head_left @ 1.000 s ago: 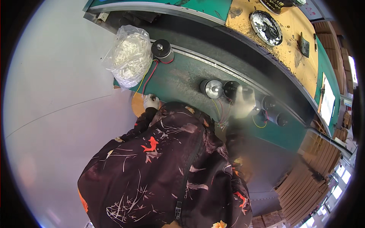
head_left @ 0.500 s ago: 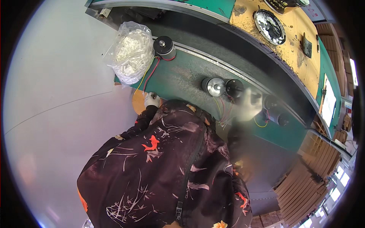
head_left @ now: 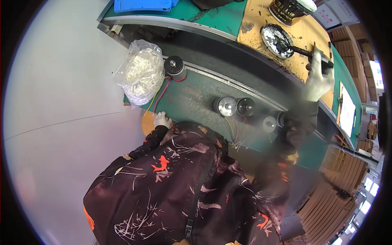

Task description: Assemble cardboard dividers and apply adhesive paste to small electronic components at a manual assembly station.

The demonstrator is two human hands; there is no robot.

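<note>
- The black-handled tool (head_left: 302, 51) lies with its tip in the round dish (head_left: 265, 44), its handle slanting out to the right of the dish and a little toward the person.
- It should handle as something light and stiff — hardly fragile, but slippery wherever paste coats it; the best hold is probably along the bare handle, clear of the dish's rim.
- The handle looks slim, straight and dark; the tip is lost among the black and white smears in the dish.
- The right hand (head_left: 319, 83), in a pale glove, is right of the dish, its grip closed about the handle's outer end, with one finger laid along the outside.
- The left hand (head_left: 163, 121), gloved too, is far left of the dish and nearer the person, curled at the edge of the table (head_left: 200, 90) close to a red wire (head_left: 163, 92) — whether its grip pinches that wire, I cannot tell.
- Left of the dish, on the table, stand a clear bag of small white pieces (head_left: 141, 69) and a black-topped cylinder (head_left: 175, 68).
- Nearer the person than the dish are a silver-topped cylinder (head_left: 226, 107) and a dark one (head_left: 246, 107), side by side.
- Just beyond the dish is a black tub (head_left: 287, 12).
</note>
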